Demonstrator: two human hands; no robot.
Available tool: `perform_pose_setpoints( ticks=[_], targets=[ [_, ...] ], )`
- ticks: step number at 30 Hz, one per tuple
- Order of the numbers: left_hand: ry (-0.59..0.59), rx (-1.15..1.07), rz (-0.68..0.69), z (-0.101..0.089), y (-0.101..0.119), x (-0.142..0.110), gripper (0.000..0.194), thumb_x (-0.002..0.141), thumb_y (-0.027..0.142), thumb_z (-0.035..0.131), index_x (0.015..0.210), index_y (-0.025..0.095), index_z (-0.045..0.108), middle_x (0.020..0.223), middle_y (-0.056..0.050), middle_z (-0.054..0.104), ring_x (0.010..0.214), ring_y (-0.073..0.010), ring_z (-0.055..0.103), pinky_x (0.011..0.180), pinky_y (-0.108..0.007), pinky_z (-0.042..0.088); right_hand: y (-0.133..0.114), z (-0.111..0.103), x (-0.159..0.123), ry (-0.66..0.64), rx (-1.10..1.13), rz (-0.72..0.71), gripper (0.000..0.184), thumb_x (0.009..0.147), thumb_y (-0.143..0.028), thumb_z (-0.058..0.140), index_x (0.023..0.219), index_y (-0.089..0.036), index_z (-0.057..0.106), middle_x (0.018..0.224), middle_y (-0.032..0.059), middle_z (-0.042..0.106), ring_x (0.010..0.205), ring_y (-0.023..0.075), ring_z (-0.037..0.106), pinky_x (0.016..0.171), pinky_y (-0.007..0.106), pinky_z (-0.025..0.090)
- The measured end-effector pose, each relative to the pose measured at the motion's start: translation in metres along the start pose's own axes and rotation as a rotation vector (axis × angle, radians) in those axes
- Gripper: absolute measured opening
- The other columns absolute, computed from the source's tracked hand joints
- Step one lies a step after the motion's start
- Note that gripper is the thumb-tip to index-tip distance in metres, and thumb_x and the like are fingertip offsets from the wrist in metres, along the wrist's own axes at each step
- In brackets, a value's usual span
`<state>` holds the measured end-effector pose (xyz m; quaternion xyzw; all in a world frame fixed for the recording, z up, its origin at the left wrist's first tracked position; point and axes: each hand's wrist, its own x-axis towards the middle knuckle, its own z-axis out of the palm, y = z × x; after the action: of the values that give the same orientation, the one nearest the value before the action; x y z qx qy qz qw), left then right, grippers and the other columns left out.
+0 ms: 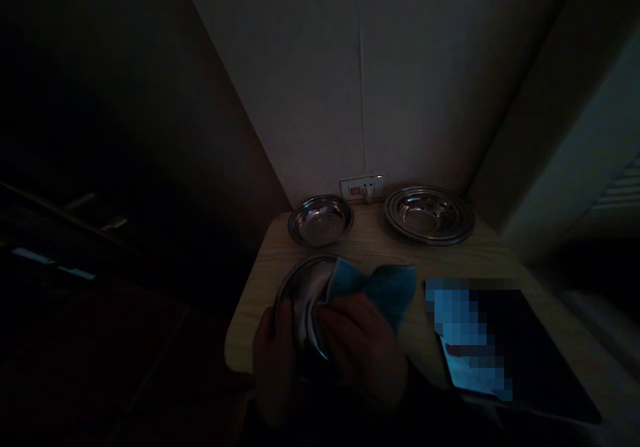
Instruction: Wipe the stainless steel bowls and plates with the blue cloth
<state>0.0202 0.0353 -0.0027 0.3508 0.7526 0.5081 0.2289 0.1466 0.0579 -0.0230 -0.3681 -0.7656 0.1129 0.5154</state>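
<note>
Grips the left rim of a shiny metal bowl [300, 287] with the left hand [274, 350], partly closed around the edge; cannot tell in this dimness how each fingertip sits. Pinches a blue cloth [395, 290] in the bunched fingers of the right hand [363, 344], closed and pressing toward the bowl's inner right side, with the loose part of the cloth fanned out to the right and far side. Holds the bowl at the near middle of a pale wood-grained bench [245, 327] with rounded corners; cannot tell whether resting on it or lifted. Cannot read any writing; makes out only blurred square blocks over the left part of a dark tablet [520, 347], flat on the near right. Has a second metal bowl [321, 222] at the far left and a stack of round metal dishes [429, 216] at the far right. Faces a pale wall [310, 94] with a vertical seam, and low on it a socket plate [354, 190] with a plug [368, 194] pushed in. Borders a dark, reddish tiled floor [160, 340] on the left.
</note>
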Motion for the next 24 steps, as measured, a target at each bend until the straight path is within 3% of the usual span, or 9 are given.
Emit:
perform_pose_setpoints(
  ticks=[4,8,11,15,19,22,24],
  targets=[
    [-0.031,-0.002,-0.01,0.001,0.004,-0.001,0.029,0.075,0.045,0.051,0.072,0.019,0.063,0.063,-0.005,0.063,0.061,-0.0198,0.057,0.056,-0.031,0.046,-0.002,0.0,0.017,0.043,0.016,0.057,0.017,0.088,-0.017,0.049,0.088,-0.015,0.066,0.083,0.0077,0.064,0.078,0.0191,0.056,0.071,0.032,0.051],
    [-0.011,-0.006,0.006,0.001,0.008,-0.004,0.027,0.073,0.044,0.053,0.066,0.019,0.06,0.058,-0.004,0.06,0.057,-0.0193,0.055,0.054,-0.031,0.044,0.003,-0.002,0.023,-0.076,0.081,0.025,0.018,0.088,-0.018,0.048,0.087,-0.017,0.066,0.082,0.0062,0.064,0.077,0.0176,0.057,0.068,0.029,0.05],
    [0.005,-0.003,0.0,0.001,0.009,-0.006,0.027,0.073,0.045,0.054,0.066,0.019,0.06,0.06,-0.004,0.06,0.058,-0.0188,0.055,0.054,-0.03,0.044,0.009,-0.005,0.025,-0.018,0.039,0.122,0.015,0.087,-0.018,0.051,0.083,-0.017,0.066,0.082,0.0065,0.064,0.081,0.0186,0.057,0.075,0.032,0.049],
    [-0.052,-0.026,-0.044,0.002,0.008,-0.008,0.032,0.073,0.048,0.053,0.069,0.017,0.06,0.06,-0.004,0.061,0.056,-0.0179,0.055,0.052,-0.029,0.043,0.011,-0.01,0.027,-0.143,0.149,0.098,0.012,0.085,-0.016,0.053,0.087,-0.019,0.065,0.085,0.0046,0.064,0.083,0.0161,0.058,0.074,0.027,0.049],
    [-0.029,-0.021,-0.047,0.003,0.004,-0.007,0.03,0.073,0.047,0.054,0.071,0.018,0.061,0.063,-0.004,0.062,0.059,-0.0185,0.056,0.054,-0.03,0.044,0.01,-0.013,0.029,-0.088,0.091,0.152,0.009,0.083,-0.013,0.056,0.083,-0.017,0.065,0.083,0.0062,0.064,0.082,0.0181,0.058,0.076,0.03,0.048],
    [-0.036,-0.006,-0.058,0.003,0.003,-0.007,0.03,0.073,0.046,0.053,0.074,0.018,0.062,0.065,-0.004,0.063,0.061,-0.0192,0.057,0.056,-0.03,0.045,0.009,-0.016,0.031,-0.203,0.167,0.1,0.011,0.083,-0.012,0.055,0.085,-0.018,0.065,0.084,0.0043,0.064,0.081,0.0162,0.059,0.073,0.027,0.049],
    [-0.043,-0.004,-0.062,0.003,0.004,-0.007,0.03,0.075,0.046,0.051,0.077,0.018,0.063,0.068,-0.005,0.064,0.064,-0.02,0.058,0.058,-0.031,0.046,0.009,-0.017,0.033,-0.186,0.128,0.148,0.01,0.081,-0.011,0.057,0.081,-0.018,0.064,0.08,0.0043,0.064,0.08,0.0168,0.058,0.072,0.028,0.048]
  ],
)
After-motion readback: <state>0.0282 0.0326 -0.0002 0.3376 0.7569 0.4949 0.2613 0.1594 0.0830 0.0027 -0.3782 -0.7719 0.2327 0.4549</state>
